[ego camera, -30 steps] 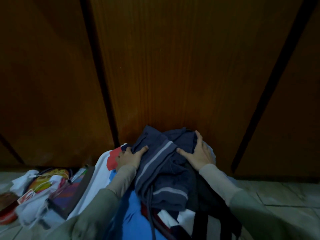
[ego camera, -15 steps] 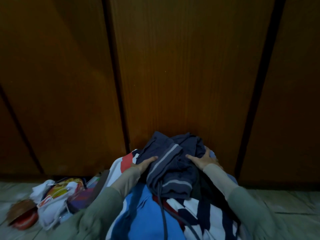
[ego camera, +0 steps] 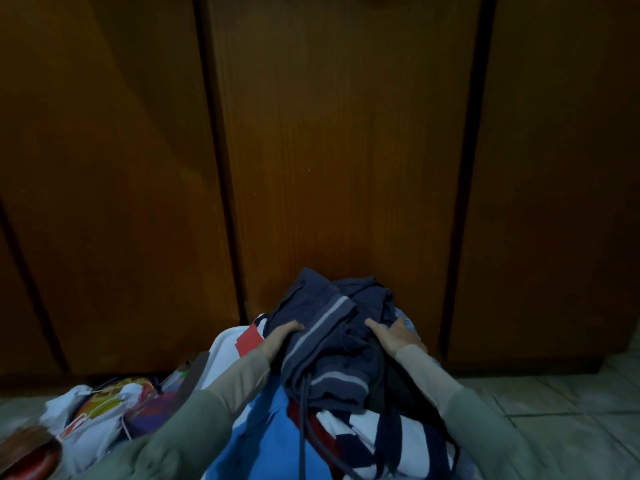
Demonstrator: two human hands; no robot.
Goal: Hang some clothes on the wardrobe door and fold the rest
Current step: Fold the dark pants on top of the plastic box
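In the head view, a heap of clothes (ego camera: 332,410) rests against the closed wardrobe door (ego camera: 346,150) at floor level. On top lies a navy striped garment (ego camera: 322,344). The left hand (ego camera: 280,336) curls its grip around that garment's left edge; the right hand (ego camera: 393,336) lies on its right side with fingers spread, seemingly pressing rather than pinching. Lifting could go wrong: the dangling drawstring (ego camera: 304,417) may snag the striped shirt (ego camera: 381,441) beneath and drag it onto the tiled floor (ego camera: 554,410).
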